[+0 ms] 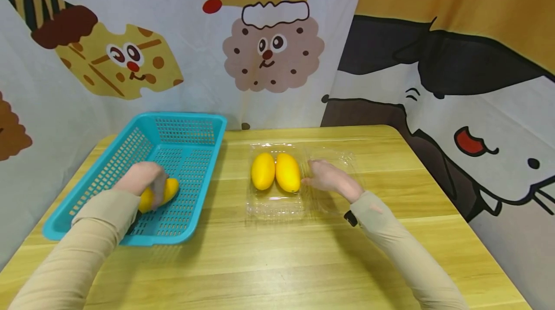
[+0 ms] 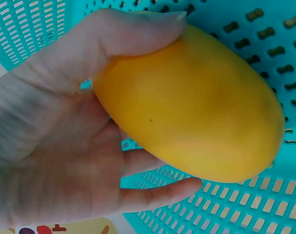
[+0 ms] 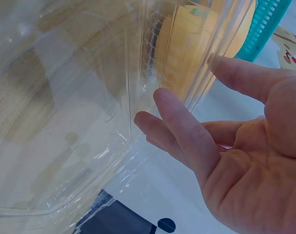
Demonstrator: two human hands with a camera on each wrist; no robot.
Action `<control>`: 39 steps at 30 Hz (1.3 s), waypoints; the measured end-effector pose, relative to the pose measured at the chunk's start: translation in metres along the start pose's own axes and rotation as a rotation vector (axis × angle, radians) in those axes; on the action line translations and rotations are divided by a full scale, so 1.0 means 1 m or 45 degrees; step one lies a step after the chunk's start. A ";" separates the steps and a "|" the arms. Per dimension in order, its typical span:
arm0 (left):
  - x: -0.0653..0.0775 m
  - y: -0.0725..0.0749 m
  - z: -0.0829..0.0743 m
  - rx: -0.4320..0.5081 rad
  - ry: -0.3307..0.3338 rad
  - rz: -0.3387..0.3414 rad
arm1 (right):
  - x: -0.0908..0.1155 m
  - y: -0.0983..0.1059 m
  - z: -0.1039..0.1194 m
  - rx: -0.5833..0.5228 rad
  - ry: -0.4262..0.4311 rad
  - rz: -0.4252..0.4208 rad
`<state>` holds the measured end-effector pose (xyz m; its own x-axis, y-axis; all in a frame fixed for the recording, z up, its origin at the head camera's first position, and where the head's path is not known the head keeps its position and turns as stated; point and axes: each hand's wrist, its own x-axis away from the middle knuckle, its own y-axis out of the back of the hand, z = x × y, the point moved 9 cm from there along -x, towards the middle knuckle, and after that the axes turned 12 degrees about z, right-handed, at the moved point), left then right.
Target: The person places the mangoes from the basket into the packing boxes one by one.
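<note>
L hand [image 1: 140, 176] grips yellow fruit [image 2: 196, 107], thumb + fingers round it, within blue basket [image 1: 184, 116], L side of head frame. R hand [image 1: 327, 177]: fingers loosely extended, at clear box [image 1: 277, 208], R of ctr; contact unclear. 2 more yellow fruits [image 1: 263, 171] side by side in box, approx. ctr.

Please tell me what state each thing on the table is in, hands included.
Left hand: gripping a mango inside the basket.
Held mango: in the left hand.
Basket: upright, uncovered.
Box: open, holding two mangoes.
Lid: folded open toward the right.
Boxed mangoes: lying side by side.
Right hand: fingers extended near the box's lid side; contact unclear.
</note>
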<state>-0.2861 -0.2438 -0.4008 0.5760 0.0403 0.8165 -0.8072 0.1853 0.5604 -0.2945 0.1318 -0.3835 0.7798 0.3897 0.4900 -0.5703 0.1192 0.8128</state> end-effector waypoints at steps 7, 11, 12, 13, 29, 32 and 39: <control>-0.004 0.000 -0.001 -0.004 0.006 0.009 | 0.000 -0.001 -0.001 -0.028 -0.021 0.018; -0.002 0.003 -0.002 0.035 -0.003 -0.035 | 0.000 -0.001 -0.001 -0.030 -0.023 0.017; -0.001 0.004 -0.002 0.041 -0.008 -0.047 | 0.000 -0.001 -0.001 -0.025 -0.025 0.018; 0.000 0.005 -0.003 0.045 -0.014 -0.055 | 0.000 -0.001 -0.001 -0.018 -0.026 0.016; 0.020 0.030 -0.015 0.262 -0.287 -0.155 | -0.001 -0.002 -0.002 0.005 -0.031 0.025; 0.028 0.040 -0.019 0.237 -0.319 -0.249 | -0.001 -0.002 -0.002 0.000 -0.034 0.026; 0.049 0.059 -0.036 0.219 -0.425 -0.434 | 0.000 -0.002 -0.002 -0.003 -0.039 0.023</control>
<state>-0.3004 -0.1954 -0.3329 0.7606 -0.3154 0.5675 -0.6063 -0.0325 0.7945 -0.2943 0.1330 -0.3855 0.7771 0.3637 0.5137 -0.5847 0.1148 0.8031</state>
